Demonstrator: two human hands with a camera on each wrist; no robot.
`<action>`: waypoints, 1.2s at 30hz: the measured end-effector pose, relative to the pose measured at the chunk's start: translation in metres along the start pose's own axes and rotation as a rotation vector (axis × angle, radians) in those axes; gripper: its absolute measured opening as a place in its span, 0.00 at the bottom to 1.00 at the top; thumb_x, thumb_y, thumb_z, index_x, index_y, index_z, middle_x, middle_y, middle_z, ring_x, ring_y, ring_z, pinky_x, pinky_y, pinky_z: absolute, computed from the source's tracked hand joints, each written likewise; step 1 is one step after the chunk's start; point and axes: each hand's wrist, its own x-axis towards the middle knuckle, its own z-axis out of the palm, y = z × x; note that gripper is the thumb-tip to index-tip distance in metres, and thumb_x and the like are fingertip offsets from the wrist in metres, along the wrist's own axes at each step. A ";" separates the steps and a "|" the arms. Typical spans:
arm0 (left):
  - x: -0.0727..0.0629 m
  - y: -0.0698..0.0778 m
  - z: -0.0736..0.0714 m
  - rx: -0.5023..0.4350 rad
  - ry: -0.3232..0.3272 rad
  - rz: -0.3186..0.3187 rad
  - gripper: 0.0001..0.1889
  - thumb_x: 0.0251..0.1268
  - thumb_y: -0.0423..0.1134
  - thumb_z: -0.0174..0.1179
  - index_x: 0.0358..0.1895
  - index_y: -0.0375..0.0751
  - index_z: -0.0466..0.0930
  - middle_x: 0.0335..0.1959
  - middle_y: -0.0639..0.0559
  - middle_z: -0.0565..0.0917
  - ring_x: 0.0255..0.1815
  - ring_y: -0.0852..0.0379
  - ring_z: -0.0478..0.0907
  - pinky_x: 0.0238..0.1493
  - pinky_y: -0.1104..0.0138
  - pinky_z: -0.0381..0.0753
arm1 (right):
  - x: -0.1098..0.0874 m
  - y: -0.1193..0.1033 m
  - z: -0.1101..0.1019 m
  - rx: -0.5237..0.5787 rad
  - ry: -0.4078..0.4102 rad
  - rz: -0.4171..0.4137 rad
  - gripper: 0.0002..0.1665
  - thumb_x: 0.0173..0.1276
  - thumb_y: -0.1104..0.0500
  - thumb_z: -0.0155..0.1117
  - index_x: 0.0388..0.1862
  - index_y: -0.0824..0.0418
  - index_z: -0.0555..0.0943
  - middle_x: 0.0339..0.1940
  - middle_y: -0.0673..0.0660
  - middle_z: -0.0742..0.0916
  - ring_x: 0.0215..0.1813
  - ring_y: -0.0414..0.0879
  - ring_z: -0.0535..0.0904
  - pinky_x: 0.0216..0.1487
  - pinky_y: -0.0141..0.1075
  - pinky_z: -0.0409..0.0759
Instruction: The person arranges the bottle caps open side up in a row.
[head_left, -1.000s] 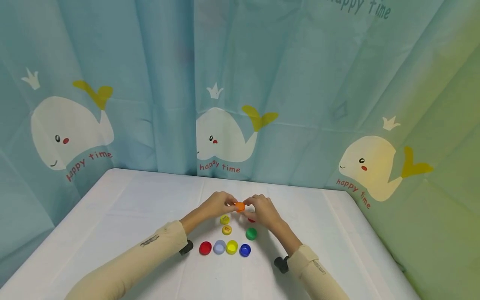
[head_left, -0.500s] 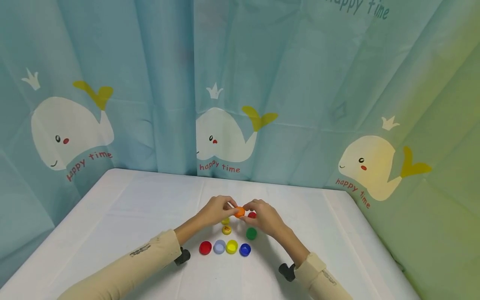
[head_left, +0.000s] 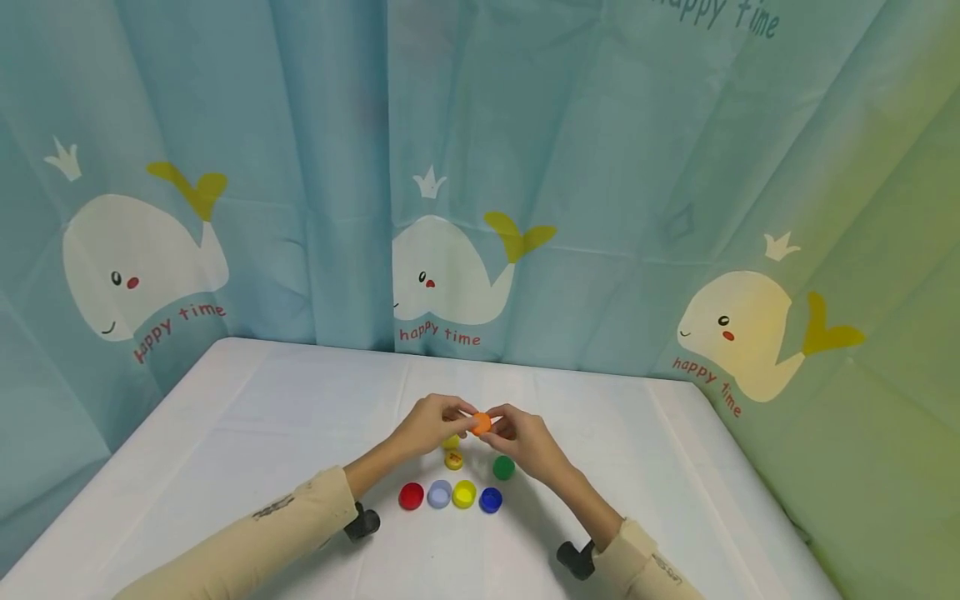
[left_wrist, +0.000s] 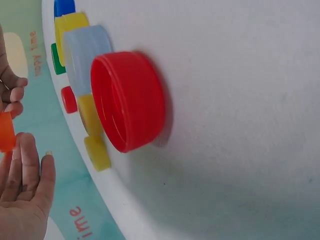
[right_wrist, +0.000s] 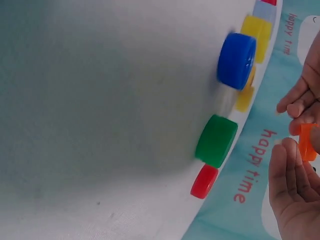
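An orange bottle cap is held up above the table between both hands. My left hand pinches its left side with thumb and fingers. From the right, my right hand pinches it too. In the left wrist view only part of the orange cap shows at the edge. Below the hands lie two small yellow caps, the farther one partly covered by my left hand. A green cap sits under the right hand. A small red cap, seen in the right wrist view, is hidden in the head view.
Nearer me, a row of caps stands on the white table: red, pale blue, yellow and dark blue. A blue curtain with printed whales hangs behind the table's far edge.
Both hands have come slightly down and nearer with the orange cap, which has turned a little between the fingers. My right hand now covers the small red cap. The caps on the table stay put.
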 end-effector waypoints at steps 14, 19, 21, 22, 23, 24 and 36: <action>-0.019 0.006 0.001 -0.066 -0.021 0.030 0.16 0.65 0.41 0.60 0.48 0.32 0.81 0.34 0.48 0.85 0.35 0.53 0.81 0.40 0.68 0.80 | -0.011 0.000 -0.003 0.472 -0.107 0.191 0.25 0.65 0.53 0.64 0.52 0.71 0.76 0.37 0.65 0.84 0.36 0.55 0.82 0.42 0.43 0.81; -0.027 0.004 0.003 -0.102 -0.039 0.048 0.17 0.64 0.39 0.61 0.49 0.28 0.80 0.39 0.45 0.85 0.38 0.52 0.82 0.40 0.67 0.80 | -0.018 -0.001 0.001 0.568 -0.159 0.240 0.23 0.65 0.54 0.64 0.49 0.73 0.77 0.39 0.70 0.83 0.36 0.50 0.82 0.44 0.41 0.80; -0.030 0.004 0.004 -0.113 -0.050 0.045 0.18 0.63 0.40 0.62 0.50 0.28 0.80 0.39 0.45 0.85 0.39 0.52 0.82 0.41 0.67 0.80 | -0.021 -0.002 0.001 0.592 -0.177 0.248 0.22 0.65 0.55 0.64 0.48 0.73 0.78 0.39 0.71 0.83 0.35 0.48 0.81 0.44 0.40 0.80; -0.032 0.004 0.004 -0.113 -0.056 0.043 0.19 0.63 0.40 0.62 0.50 0.28 0.80 0.39 0.45 0.85 0.39 0.53 0.82 0.41 0.67 0.80 | -0.022 -0.003 0.002 0.602 -0.182 0.249 0.22 0.65 0.56 0.64 0.48 0.73 0.77 0.39 0.71 0.83 0.35 0.47 0.81 0.44 0.40 0.80; -0.033 0.004 0.004 -0.116 -0.064 0.038 0.19 0.63 0.41 0.62 0.50 0.28 0.80 0.39 0.45 0.85 0.39 0.54 0.82 0.41 0.67 0.80 | -0.023 -0.003 0.002 0.607 -0.184 0.251 0.22 0.65 0.56 0.64 0.48 0.74 0.77 0.39 0.71 0.83 0.35 0.47 0.81 0.43 0.39 0.80; -0.034 0.004 0.004 -0.117 -0.072 0.035 0.19 0.63 0.41 0.62 0.50 0.28 0.80 0.39 0.46 0.85 0.39 0.54 0.82 0.41 0.67 0.80 | -0.024 -0.003 0.002 0.614 -0.186 0.256 0.22 0.65 0.56 0.64 0.48 0.74 0.77 0.39 0.70 0.83 0.35 0.47 0.81 0.43 0.39 0.80; -0.044 0.015 0.003 -0.099 -0.151 0.064 0.12 0.63 0.36 0.61 0.45 0.32 0.82 0.35 0.50 0.84 0.37 0.50 0.79 0.40 0.69 0.78 | -0.036 -0.009 -0.002 0.659 -0.229 0.276 0.20 0.65 0.58 0.64 0.48 0.74 0.76 0.40 0.68 0.84 0.38 0.49 0.82 0.45 0.39 0.80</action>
